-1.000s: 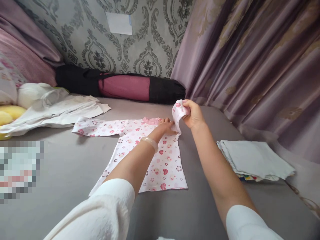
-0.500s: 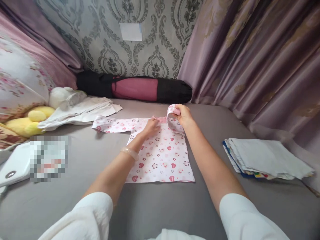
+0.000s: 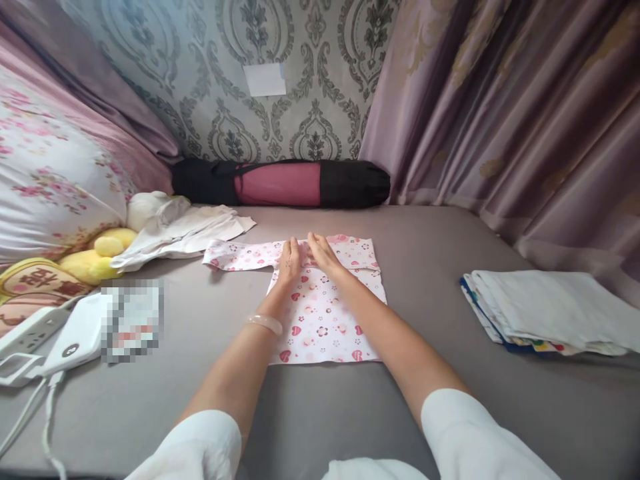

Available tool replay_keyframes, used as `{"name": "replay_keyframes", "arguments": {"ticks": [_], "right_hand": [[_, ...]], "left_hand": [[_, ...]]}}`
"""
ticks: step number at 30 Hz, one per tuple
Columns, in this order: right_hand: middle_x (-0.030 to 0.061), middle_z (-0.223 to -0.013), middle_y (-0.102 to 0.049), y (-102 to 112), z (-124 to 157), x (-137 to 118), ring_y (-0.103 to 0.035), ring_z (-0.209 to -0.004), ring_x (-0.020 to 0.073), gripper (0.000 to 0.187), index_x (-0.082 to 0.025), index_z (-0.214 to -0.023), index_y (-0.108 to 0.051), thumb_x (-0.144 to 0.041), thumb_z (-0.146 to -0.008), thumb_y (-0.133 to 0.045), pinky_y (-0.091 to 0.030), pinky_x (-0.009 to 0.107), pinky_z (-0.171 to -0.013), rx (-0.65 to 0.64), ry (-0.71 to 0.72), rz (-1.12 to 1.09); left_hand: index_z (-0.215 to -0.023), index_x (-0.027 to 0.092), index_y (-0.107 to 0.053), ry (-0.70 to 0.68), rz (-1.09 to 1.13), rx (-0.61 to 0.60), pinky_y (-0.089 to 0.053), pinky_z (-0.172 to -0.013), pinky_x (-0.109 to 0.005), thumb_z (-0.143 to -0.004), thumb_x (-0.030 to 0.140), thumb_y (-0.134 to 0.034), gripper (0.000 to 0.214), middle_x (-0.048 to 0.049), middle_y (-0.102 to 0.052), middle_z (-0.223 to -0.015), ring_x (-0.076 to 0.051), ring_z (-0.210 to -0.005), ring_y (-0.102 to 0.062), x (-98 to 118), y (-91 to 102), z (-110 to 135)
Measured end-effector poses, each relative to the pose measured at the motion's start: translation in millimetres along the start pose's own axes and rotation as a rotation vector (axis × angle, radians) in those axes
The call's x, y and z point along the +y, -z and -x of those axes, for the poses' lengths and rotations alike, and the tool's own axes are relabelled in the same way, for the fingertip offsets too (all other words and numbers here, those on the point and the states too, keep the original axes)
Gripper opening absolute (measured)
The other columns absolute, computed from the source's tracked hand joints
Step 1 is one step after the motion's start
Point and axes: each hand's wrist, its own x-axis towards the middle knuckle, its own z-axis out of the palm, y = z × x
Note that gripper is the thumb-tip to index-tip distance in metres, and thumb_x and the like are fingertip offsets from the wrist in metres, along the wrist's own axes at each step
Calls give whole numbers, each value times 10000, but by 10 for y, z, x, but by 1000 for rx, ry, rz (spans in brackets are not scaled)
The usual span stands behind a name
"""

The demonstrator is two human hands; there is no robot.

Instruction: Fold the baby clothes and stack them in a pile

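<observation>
A small white baby shirt (image 3: 325, 320) printed with pink hearts lies flat on the grey bed sheet (image 3: 430, 247). Its right sleeve is folded across the chest, and its left sleeve (image 3: 240, 255) stretches out to the left. My left hand (image 3: 289, 261) lies flat on the upper chest of the shirt, fingers stretched out. Beside it, my right hand (image 3: 324, 253) rests flat on the folded sleeve near the collar. Neither hand holds anything. A pale bangle (image 3: 264, 323) sits on my left wrist.
A folded stack of cloths (image 3: 545, 310) lies to the right. White garments (image 3: 185, 230) and a yellow plush toy (image 3: 95, 257) lie at the left beside a floral pillow (image 3: 50, 180). A black and pink roll bag (image 3: 280, 183) lies along the wall. White devices with cables (image 3: 55, 340) sit front left.
My right hand has laid the lifted right sleeve down across the shirt and let go of it. Both hands now press flat near the collar. The view shifted left.
</observation>
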Motion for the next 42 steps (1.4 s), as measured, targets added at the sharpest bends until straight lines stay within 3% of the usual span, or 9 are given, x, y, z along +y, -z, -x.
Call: {"name": "replay_keyframes", "arguments": {"ticks": [4,9,13,17,20,26,30,36,42], "right_hand": [[80,-1186,-664,378,-24,61,-594,-1143,212,275,-237,-1143,-590,-390,-931,-503,-441,324,-983,155,56,413],[159,-1249,-620,1073,-113,154,-552,-1199,254,327,-160,-1207,-592,-258,-951,-414,-425,341,-980,426,-86,822],[239,-1224,-613,1346,-166,234,-597,-1152,281,381,-96,-1181,-616,-347,-963,-428,-470,326,-879,445,-253,912],[221,-1135,-667,1368,-204,278,-638,-1097,279,348,-123,-1128,-640,-354,-978,-426,-473,327,-847,367,-258,921],[228,-1151,-661,1336,-203,312,-637,-1109,289,348,-114,-1216,-567,-310,-1004,-373,-460,353,-873,365,-247,949],[229,-1160,-651,1261,-151,374,-638,-1108,308,353,-121,-1240,-502,-296,-1026,-282,-462,383,-880,436,-220,977],[231,-1169,-646,1234,-147,402,-641,-1093,322,347,-112,-1219,-509,-279,-1025,-275,-467,398,-874,450,-212,986],[235,-1165,-640,1250,-170,452,-644,-1085,317,351,-93,-1229,-513,-226,-1020,-264,-469,409,-884,472,-184,995],[231,-1165,-642,1324,-201,313,-637,-1084,305,361,-63,-1251,-529,-114,-954,-330,-477,396,-879,375,-284,1032]], "left_hand": [[-1286,173,-462,-4,-90,-11,-407,-1068,-409,-859,329,-571,467,-131,-586,-1274,-251,-1207,-543,-7,20,48],[-1362,205,-430,-104,-146,-48,-435,-1055,-391,-787,130,-490,584,-107,-587,-1249,-228,-1209,-554,-55,16,60],[-1370,237,-456,-185,-166,-55,-440,-1058,-364,-807,126,-441,574,-74,-578,-1306,-196,-1205,-556,-91,1,25],[-1264,215,-561,-228,-143,-111,-434,-1058,-339,-882,161,-376,428,-72,-604,-1295,-169,-1180,-570,-145,-14,-14],[-1296,213,-544,-202,-116,-56,-443,-1039,-321,-907,179,-385,422,-67,-620,-1264,-167,-1146,-589,-188,-29,-61],[-1331,134,-505,64,-107,90,-485,-966,-388,-875,227,-512,466,-97,-695,-1002,-234,-991,-654,-208,-49,-230],[-1260,168,-562,-44,-219,81,-441,-1020,-402,-877,214,-499,391,-119,-680,-1111,-258,-1097,-619,-215,-33,-254],[-1335,119,-484,-52,-283,114,-441,-1004,-438,-893,185,-442,449,-147,-671,-1077,-280,-1085,-611,-246,-49,-233],[-1247,77,-555,-187,-394,231,-413,-1033,-435,-906,208,-431,386,-193,-626,-1171,-294,-1140,-558,-186,-84,-196]]}}
